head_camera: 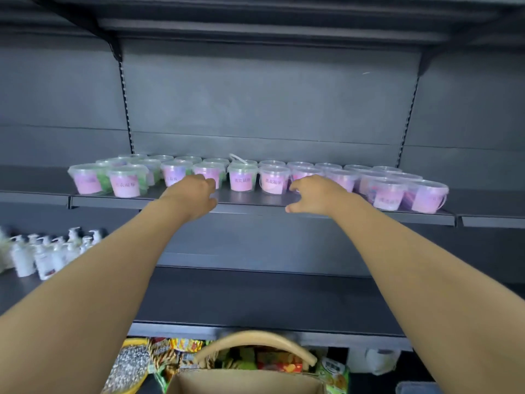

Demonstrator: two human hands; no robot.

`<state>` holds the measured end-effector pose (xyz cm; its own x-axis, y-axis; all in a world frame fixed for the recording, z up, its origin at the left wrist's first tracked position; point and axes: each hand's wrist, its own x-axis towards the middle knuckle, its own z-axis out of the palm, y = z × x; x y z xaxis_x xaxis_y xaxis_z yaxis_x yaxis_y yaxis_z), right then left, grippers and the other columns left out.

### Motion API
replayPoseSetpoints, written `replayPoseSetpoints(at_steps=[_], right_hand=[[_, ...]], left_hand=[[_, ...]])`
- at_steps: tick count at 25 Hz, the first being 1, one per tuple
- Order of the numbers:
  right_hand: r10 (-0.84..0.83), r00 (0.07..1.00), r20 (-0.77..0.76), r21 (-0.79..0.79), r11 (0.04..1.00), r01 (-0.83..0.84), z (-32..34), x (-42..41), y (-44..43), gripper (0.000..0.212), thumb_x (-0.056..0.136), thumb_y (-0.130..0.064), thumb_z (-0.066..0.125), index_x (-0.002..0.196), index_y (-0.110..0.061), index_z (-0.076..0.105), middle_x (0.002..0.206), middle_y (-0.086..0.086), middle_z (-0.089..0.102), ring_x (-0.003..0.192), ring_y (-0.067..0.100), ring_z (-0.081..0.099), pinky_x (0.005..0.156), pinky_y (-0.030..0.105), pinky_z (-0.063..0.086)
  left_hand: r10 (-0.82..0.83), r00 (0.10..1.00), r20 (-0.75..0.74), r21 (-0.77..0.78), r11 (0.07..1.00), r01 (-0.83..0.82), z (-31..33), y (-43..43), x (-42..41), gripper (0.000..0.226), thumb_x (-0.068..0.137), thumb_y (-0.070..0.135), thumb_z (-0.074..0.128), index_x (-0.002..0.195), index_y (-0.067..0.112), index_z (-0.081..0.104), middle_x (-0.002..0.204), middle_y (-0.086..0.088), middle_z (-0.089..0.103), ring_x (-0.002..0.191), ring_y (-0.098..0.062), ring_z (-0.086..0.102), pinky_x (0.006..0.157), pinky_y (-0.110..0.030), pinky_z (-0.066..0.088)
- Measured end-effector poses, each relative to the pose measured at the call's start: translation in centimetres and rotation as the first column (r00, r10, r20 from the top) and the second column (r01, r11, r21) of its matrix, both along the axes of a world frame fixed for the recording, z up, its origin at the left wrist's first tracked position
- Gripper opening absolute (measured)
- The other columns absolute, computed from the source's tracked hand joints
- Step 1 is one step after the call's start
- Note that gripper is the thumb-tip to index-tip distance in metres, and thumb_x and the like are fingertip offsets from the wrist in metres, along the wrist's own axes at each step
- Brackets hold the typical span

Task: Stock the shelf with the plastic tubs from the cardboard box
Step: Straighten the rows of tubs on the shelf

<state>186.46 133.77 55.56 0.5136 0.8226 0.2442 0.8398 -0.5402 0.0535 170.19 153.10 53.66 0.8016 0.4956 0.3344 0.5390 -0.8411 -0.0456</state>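
Several clear plastic tubs (242, 180) with pink labels stand in rows along the dark middle shelf (255, 199). Both my arms reach up to the shelf's front edge. My left hand (193, 194) hovers in front of the tubs left of centre, fingers loosely curled, holding nothing. My right hand (314, 194) is right of centre, its fingers loosely bent, with the fingertips close to a pink tub (274, 182); I cannot tell whether they touch it. The open cardboard box (244, 381) sits at the bottom of the view, its inside hidden.
A lower dark shelf (255, 297) runs below the tubs. White pump bottles (42, 254) crowd its left end. Colourful snack packets (176, 351) lie behind the box on the lowest level. Another shelf overhangs at the top.
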Motion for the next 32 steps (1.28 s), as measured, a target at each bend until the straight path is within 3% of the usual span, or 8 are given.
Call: replayPoseSetpoints(at_steps=[3, 6, 12, 18, 26, 32], right_hand=[[0.005, 1.000, -0.014, 0.072, 0.997, -0.004, 1.0, 0.4, -2.2, 0.042, 0.084, -0.041, 0.061, 0.116, -0.013, 0.059, 0.118, 0.006, 0.059, 0.107, 0.025, 0.054, 0.078, 0.031, 0.043], [0.014, 0.999, -0.035, 0.153, 0.988, -0.008, 1.7, 1.1, -3.4, 0.040, 0.085, -0.038, 0.061, 0.118, -0.014, 0.060, 0.120, 0.006, 0.058, 0.113, 0.025, 0.051, 0.084, 0.031, 0.042], [-0.012, 1.000, -0.015, 0.132, 0.991, 0.013, 2.2, 4.8, -1.7, 0.040, 0.083, -0.035, 0.062, 0.114, -0.009, 0.060, 0.107, 0.006, 0.061, 0.109, 0.028, 0.055, 0.084, 0.033, 0.045], [-0.048, 0.999, -0.019, 0.131, 0.990, 0.050, 3.0, 11.8, 5.3, 0.046, 0.085, -0.037, 0.061, 0.123, -0.012, 0.057, 0.125, 0.008, 0.059, 0.116, 0.029, 0.052, 0.093, 0.036, 0.046], [-0.076, 0.996, -0.045, 0.162, 0.983, 0.082, 2.9, 21.9, 15.9, 0.043, 0.086, -0.039, 0.059, 0.119, -0.011, 0.058, 0.122, 0.008, 0.061, 0.111, 0.028, 0.055, 0.088, 0.034, 0.046], [-0.055, 0.995, -0.079, 0.120, 0.991, 0.064, 1.4, 29.0, 22.3, 0.038, 0.089, -0.034, 0.056, 0.118, -0.009, 0.060, 0.122, 0.009, 0.061, 0.112, 0.027, 0.055, 0.094, 0.039, 0.047]], left_hand=[[0.004, 1.000, 0.020, 0.012, 1.000, -0.004, 0.8, -2.5, 0.3, 0.037, 0.095, 0.027, 0.041, 0.128, 0.010, 0.049, 0.124, -0.013, 0.050, 0.117, -0.030, 0.045, 0.094, -0.040, 0.043], [0.006, 0.999, 0.043, 0.011, 1.000, -0.007, 1.1, -3.5, 1.4, 0.038, 0.095, 0.027, 0.042, 0.128, 0.011, 0.049, 0.127, -0.012, 0.049, 0.121, -0.029, 0.043, 0.093, -0.038, 0.043], [-0.007, 0.998, 0.063, -0.017, 1.000, 0.008, 1.2, -1.7, 5.1, 0.037, 0.095, 0.024, 0.042, 0.128, 0.012, 0.049, 0.127, -0.012, 0.048, 0.121, -0.028, 0.041, 0.094, -0.038, 0.043], [-0.033, 0.996, 0.080, -0.005, 0.999, 0.033, 2.2, 5.7, 11.9, 0.035, 0.094, 0.024, 0.043, 0.125, 0.010, 0.051, 0.125, -0.014, 0.050, 0.120, -0.030, 0.042, 0.092, -0.036, 0.040], [-0.103, 0.987, 0.124, -0.016, 0.994, 0.106, 3.3, 15.1, 23.1, 0.036, 0.094, 0.025, 0.044, 0.126, 0.009, 0.049, 0.125, -0.015, 0.049, 0.121, -0.031, 0.042, 0.097, -0.039, 0.042], [-0.122, 0.986, 0.114, -0.043, 0.991, 0.128, 2.4, 20.8, 30.5, 0.035, 0.095, 0.027, 0.042, 0.124, 0.009, 0.052, 0.128, -0.013, 0.051, 0.120, -0.030, 0.046, 0.098, -0.035, 0.041]])
